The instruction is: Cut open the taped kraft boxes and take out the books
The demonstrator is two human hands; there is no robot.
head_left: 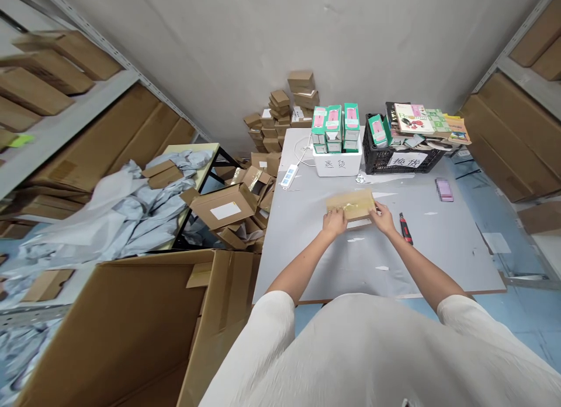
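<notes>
One box, brown, clear tape shining on its top face, sits at mid-table between both hands. Can't tell if its underside touches the table or is slightly raised.

Left hand: fingers curled over the near left corner, narrow grip, holding the box. Right hand: thumb and fingers closed on the right end, same box. White paper shows just under the near edge.

Knife, red and black, lies right of the right hand, near but apart. Paper scraps scattered around. Purple item farther right, too blurred to identify.

Back of table: white bin with green boxes standing in it; black crate just right of that, books piled on top, handwritten label on its front. Power strip near the left edge.

Off table: small cartons stacked by the wall, labelled carton tilted on a heap at left, big open carton at near left, grey bags piled beyond.
</notes>
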